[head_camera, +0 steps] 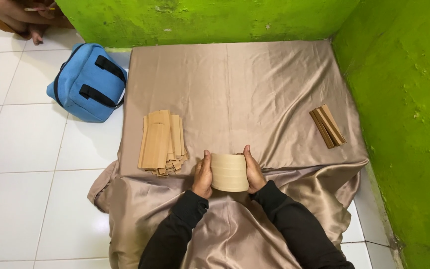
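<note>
Both hands, left hand [203,175] and right hand [253,170], clasp a tan cardboard piece [229,172], fingers curled round its sides. A flat cardboard stack [161,142] lies left; a smaller bundle [327,126] lies right.

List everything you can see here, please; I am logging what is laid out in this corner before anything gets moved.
Cloth: one, shiny beige, spread over the floor up to the green walls.
Cardboard pile: one stack of flat brown pieces, on the cloth to the left of the hands; number of pieces cannot be told.
Small cardboard bundle: one, brown, a few strips, on the cloth near the right wall.
Bag: one, blue with black straps, on the white floor tiles left of the cloth.
Other person: one, partly seen at top left corner.
Cardboard piece: one, pale tan, curved, held between both hands.
Left hand: grips its left edge.
Right hand: grips its right edge.
</note>
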